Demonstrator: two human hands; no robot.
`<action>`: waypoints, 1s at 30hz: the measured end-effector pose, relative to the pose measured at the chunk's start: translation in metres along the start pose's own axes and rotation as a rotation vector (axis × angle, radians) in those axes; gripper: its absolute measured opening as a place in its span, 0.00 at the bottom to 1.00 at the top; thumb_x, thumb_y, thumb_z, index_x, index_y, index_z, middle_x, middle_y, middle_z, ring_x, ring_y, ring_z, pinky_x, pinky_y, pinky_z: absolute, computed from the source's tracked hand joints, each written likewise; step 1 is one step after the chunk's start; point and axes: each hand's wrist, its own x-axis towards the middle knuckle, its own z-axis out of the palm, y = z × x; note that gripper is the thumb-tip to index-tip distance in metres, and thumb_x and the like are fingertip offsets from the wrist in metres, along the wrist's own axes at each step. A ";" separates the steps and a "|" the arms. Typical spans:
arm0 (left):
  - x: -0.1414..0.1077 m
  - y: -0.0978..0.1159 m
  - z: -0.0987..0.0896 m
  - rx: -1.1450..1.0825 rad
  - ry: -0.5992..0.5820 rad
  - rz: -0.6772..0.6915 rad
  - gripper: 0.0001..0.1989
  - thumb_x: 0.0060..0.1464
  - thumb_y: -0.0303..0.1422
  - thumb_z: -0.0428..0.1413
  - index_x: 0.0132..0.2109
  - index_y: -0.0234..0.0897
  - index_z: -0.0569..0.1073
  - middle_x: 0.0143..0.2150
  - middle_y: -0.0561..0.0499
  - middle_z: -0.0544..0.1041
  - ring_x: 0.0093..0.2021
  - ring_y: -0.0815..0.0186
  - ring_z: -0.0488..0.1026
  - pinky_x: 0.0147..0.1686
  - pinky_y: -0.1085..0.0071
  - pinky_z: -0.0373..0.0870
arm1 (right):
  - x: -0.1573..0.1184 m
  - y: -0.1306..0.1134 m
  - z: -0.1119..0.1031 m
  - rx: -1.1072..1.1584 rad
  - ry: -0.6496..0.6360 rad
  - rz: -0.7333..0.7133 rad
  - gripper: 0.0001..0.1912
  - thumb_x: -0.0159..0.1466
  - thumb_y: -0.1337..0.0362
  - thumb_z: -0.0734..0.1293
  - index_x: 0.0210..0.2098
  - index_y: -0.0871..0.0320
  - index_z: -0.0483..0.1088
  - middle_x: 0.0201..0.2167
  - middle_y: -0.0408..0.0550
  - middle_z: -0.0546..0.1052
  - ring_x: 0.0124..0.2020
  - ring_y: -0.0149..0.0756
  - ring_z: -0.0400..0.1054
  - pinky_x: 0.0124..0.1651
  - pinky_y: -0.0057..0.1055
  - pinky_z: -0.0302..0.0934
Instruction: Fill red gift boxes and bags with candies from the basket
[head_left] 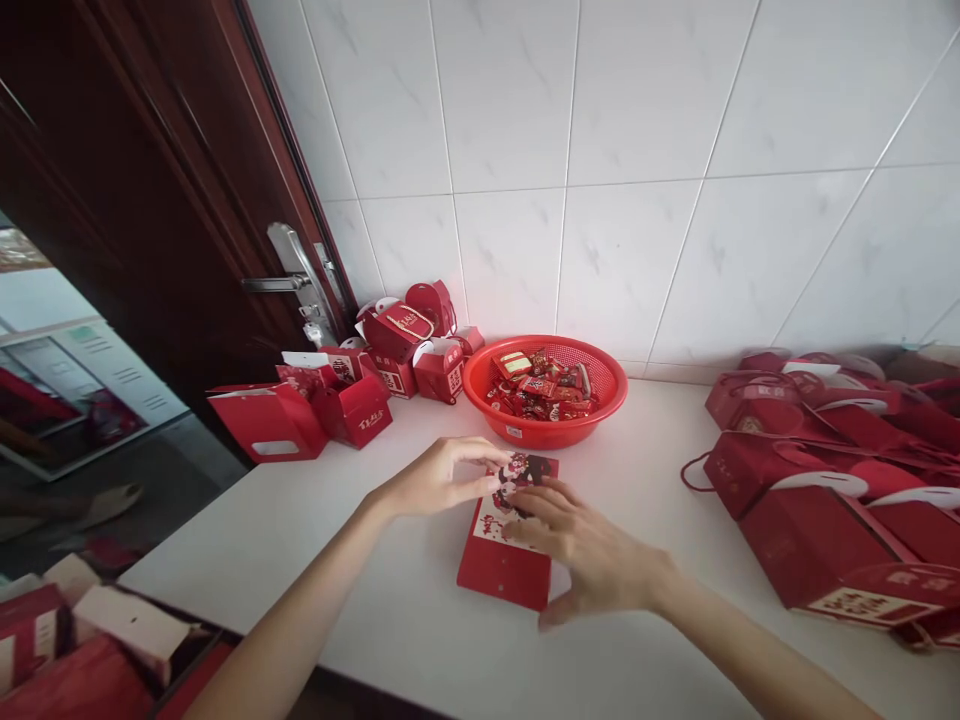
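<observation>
White table [397, 620]. On it: 1 red basket [555, 432] at back middle; 1 flat carton [504, 572] just in front, printed side up; left boxes [394, 335], red, bunched, some stacked; right boxes [810, 540], dark red, packed close together, 1 cord loop [683, 475] sticking out leftward.

2 hands [461, 472] [583, 545], 1 bskt [529, 434], 10+ bxs [821, 545]

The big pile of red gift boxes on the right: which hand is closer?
Right. The right hand, over the printed red box, is left of the pile, not touching; the left hand is farther left, near the printed red box's far end.
</observation>
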 end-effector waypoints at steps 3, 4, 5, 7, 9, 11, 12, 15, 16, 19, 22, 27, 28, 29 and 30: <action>-0.008 -0.006 0.000 -0.050 0.023 -0.057 0.15 0.59 0.39 0.59 0.50 0.38 0.80 0.48 0.46 0.82 0.50 0.58 0.79 0.53 0.64 0.75 | -0.004 -0.007 0.019 -0.109 0.044 -0.084 0.26 0.62 0.56 0.73 0.56 0.59 0.70 0.60 0.62 0.71 0.63 0.51 0.63 0.67 0.52 0.51; -0.009 -0.007 -0.001 -0.075 0.034 -0.074 0.15 0.59 0.39 0.59 0.50 0.37 0.79 0.48 0.45 0.82 0.49 0.58 0.79 0.52 0.64 0.75 | -0.004 -0.008 0.022 -0.122 0.105 -0.106 0.17 0.65 0.60 0.70 0.51 0.59 0.72 0.54 0.59 0.76 0.57 0.46 0.68 0.65 0.48 0.56; -0.009 -0.007 -0.001 -0.096 0.049 -0.086 0.15 0.59 0.40 0.59 0.49 0.37 0.79 0.47 0.45 0.83 0.49 0.58 0.79 0.53 0.64 0.75 | -0.004 -0.008 0.023 -0.134 0.184 -0.128 0.09 0.67 0.65 0.66 0.47 0.59 0.72 0.48 0.56 0.79 0.51 0.42 0.72 0.62 0.45 0.59; -0.010 -0.007 -0.002 -0.123 0.081 -0.102 0.16 0.59 0.40 0.59 0.49 0.37 0.80 0.47 0.45 0.83 0.50 0.58 0.79 0.53 0.64 0.75 | -0.003 -0.006 0.020 -0.164 0.348 -0.165 0.08 0.69 0.71 0.60 0.42 0.58 0.71 0.38 0.51 0.80 0.41 0.37 0.73 0.57 0.40 0.63; -0.011 -0.005 -0.001 -0.140 0.108 -0.106 0.16 0.58 0.41 0.59 0.48 0.37 0.80 0.48 0.45 0.83 0.51 0.57 0.79 0.54 0.63 0.75 | -0.003 -0.004 0.014 -0.204 0.425 -0.176 0.06 0.70 0.69 0.61 0.44 0.58 0.70 0.38 0.52 0.80 0.41 0.39 0.73 0.55 0.41 0.65; -0.012 -0.003 0.000 -0.154 0.123 -0.104 0.15 0.58 0.41 0.60 0.48 0.37 0.80 0.47 0.45 0.83 0.51 0.56 0.79 0.54 0.62 0.75 | -0.002 -0.001 0.012 -0.253 0.397 -0.161 0.13 0.67 0.59 0.68 0.48 0.59 0.70 0.44 0.57 0.79 0.47 0.46 0.72 0.57 0.48 0.64; -0.013 -0.002 0.000 -0.162 0.127 -0.101 0.15 0.58 0.41 0.60 0.48 0.37 0.80 0.47 0.45 0.83 0.51 0.56 0.79 0.54 0.62 0.75 | -0.002 0.000 0.013 -0.283 0.367 -0.151 0.19 0.64 0.55 0.71 0.49 0.61 0.70 0.47 0.59 0.78 0.51 0.51 0.71 0.58 0.51 0.63; -0.016 -0.002 0.003 -0.195 0.139 -0.100 0.15 0.57 0.41 0.61 0.48 0.38 0.81 0.46 0.44 0.83 0.50 0.56 0.80 0.53 0.62 0.76 | -0.003 0.002 0.022 -0.395 0.376 -0.137 0.11 0.65 0.63 0.68 0.46 0.61 0.72 0.47 0.60 0.78 0.51 0.51 0.71 0.59 0.53 0.62; -0.017 -0.002 0.003 -0.206 0.145 -0.104 0.15 0.57 0.41 0.61 0.47 0.38 0.81 0.46 0.44 0.83 0.50 0.56 0.80 0.53 0.62 0.76 | -0.003 0.003 0.025 -0.417 0.410 -0.144 0.07 0.67 0.68 0.65 0.43 0.60 0.73 0.45 0.58 0.79 0.48 0.48 0.72 0.59 0.51 0.63; -0.020 -0.001 0.004 -0.238 0.172 -0.123 0.17 0.56 0.43 0.62 0.47 0.38 0.81 0.46 0.44 0.83 0.50 0.55 0.80 0.53 0.62 0.76 | -0.002 0.003 0.024 -0.352 0.536 -0.161 0.11 0.69 0.73 0.60 0.40 0.56 0.72 0.40 0.52 0.81 0.41 0.42 0.73 0.53 0.45 0.66; -0.022 0.002 0.002 -0.286 0.234 -0.127 0.21 0.55 0.48 0.61 0.49 0.38 0.80 0.50 0.42 0.82 0.53 0.53 0.79 0.54 0.61 0.75 | 0.002 0.000 0.003 -0.095 0.728 -0.034 0.11 0.71 0.70 0.59 0.42 0.55 0.72 0.38 0.51 0.81 0.38 0.41 0.73 0.44 0.40 0.67; -0.018 0.011 0.004 -0.380 0.347 -0.030 0.27 0.56 0.50 0.61 0.55 0.36 0.76 0.54 0.39 0.80 0.56 0.50 0.76 0.57 0.58 0.71 | 0.009 -0.004 -0.041 0.345 0.874 0.337 0.15 0.69 0.54 0.64 0.30 0.54 0.74 0.29 0.47 0.78 0.32 0.39 0.70 0.37 0.34 0.64; -0.017 0.013 0.005 -0.400 0.352 -0.012 0.27 0.56 0.49 0.61 0.56 0.36 0.75 0.54 0.39 0.79 0.56 0.51 0.76 0.58 0.58 0.71 | 0.009 -0.004 -0.047 0.419 0.872 0.363 0.16 0.68 0.52 0.65 0.29 0.54 0.74 0.27 0.46 0.77 0.31 0.39 0.69 0.36 0.33 0.64; -0.016 0.014 0.007 -0.418 0.352 0.001 0.28 0.56 0.48 0.62 0.57 0.36 0.73 0.54 0.38 0.79 0.56 0.51 0.76 0.58 0.57 0.71 | 0.008 -0.004 -0.052 0.499 0.886 0.382 0.17 0.66 0.50 0.66 0.28 0.54 0.74 0.27 0.46 0.77 0.30 0.38 0.69 0.35 0.33 0.63; -0.015 0.016 0.008 -0.434 0.351 0.008 0.28 0.56 0.47 0.62 0.58 0.37 0.72 0.54 0.38 0.79 0.55 0.52 0.76 0.58 0.57 0.71 | 0.007 -0.003 -0.056 0.570 0.896 0.394 0.18 0.65 0.48 0.67 0.27 0.55 0.73 0.26 0.45 0.76 0.29 0.37 0.69 0.34 0.32 0.63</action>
